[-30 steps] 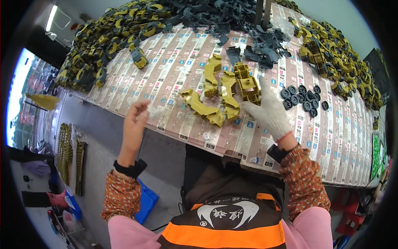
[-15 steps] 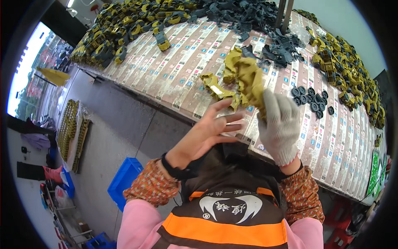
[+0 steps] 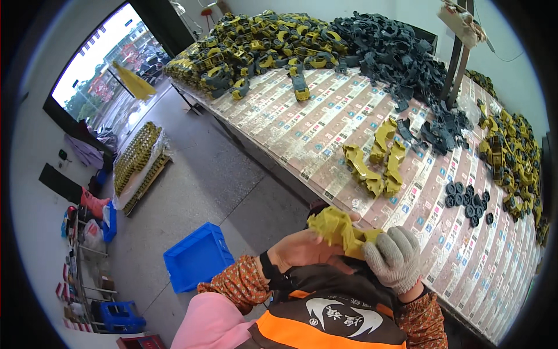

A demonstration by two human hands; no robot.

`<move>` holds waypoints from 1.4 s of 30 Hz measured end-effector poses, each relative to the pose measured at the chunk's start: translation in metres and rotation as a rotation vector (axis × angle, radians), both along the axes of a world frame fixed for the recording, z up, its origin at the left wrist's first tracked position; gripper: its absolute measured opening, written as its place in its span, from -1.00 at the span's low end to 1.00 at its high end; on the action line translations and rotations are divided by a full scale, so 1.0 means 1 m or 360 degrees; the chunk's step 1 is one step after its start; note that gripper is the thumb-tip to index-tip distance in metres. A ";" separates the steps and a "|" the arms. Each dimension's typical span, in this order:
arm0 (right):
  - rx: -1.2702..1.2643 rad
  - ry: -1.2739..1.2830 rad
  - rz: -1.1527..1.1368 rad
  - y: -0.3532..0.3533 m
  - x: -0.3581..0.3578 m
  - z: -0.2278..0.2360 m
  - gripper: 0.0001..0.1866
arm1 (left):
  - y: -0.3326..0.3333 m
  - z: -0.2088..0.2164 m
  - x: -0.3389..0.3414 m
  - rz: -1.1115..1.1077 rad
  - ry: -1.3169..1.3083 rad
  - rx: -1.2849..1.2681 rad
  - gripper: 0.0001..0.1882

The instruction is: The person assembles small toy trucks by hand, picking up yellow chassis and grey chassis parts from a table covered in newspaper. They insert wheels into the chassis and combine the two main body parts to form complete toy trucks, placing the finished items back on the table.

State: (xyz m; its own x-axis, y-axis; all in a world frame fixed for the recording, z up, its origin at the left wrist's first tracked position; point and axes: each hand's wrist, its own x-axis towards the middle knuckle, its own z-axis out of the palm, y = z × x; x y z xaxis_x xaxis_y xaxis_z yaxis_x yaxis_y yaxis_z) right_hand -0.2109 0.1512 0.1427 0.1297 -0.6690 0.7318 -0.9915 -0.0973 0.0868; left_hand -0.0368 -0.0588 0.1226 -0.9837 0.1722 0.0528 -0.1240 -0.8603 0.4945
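Close to my apron, both hands hold yellow moulded plastic toy-car body parts point(image 3: 337, 225); whether it is one piece or several stacked together is hard to tell. My bare left hand point(image 3: 305, 250) is closed around the left end from below. The right end sits in the curled fingers of my right hand point(image 3: 396, 257), which wears a pale knitted glove. Beyond them, three loose yellow body parts point(image 3: 363, 170) lie on the patterned tabletop point(image 3: 317, 136). Small dark wheels point(image 3: 468, 200) are grouped farther right on the table.
Yellow-and-grey toy cars point(image 3: 261, 43) are heaped at the far left, beside a pile of dark grey parts point(image 3: 386, 49). More yellow cars point(image 3: 511, 157) line the right side. A metal post point(image 3: 453, 72) rises from the table. On the floor stand a blue crate point(image 3: 200, 256) and a loaded pallet point(image 3: 139, 166).
The yellow parts have come off the table toward my apron in my right hand. My left hand, open before, has closed on them. The view has tilted up and shifted left.
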 end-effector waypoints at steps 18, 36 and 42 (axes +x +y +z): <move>0.0439 -0.3099 0.0387 -0.010 0.029 0.008 -0.19 | -0.003 0.002 0.027 0.0307 0.0151 -0.0099 -0.06; 0.0075 -0.1977 0.0164 -0.009 0.057 -0.034 -0.11 | 0.011 -0.037 0.007 0.0799 -0.0381 -0.0037 -0.41; 0.0232 -0.2365 0.0223 -0.005 0.057 -0.042 -0.14 | 0.006 -0.043 0.011 0.0888 -0.0418 -0.0007 -0.41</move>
State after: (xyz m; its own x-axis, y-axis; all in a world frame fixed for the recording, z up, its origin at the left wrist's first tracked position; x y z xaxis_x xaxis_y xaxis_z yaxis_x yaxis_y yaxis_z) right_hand -0.1537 0.1458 0.1004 -0.5846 -0.7911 0.1798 -0.1463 -0.1152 -0.9825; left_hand -0.0259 -0.0532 0.0799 -0.9054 -0.3727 -0.2033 0.2260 -0.8285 0.5124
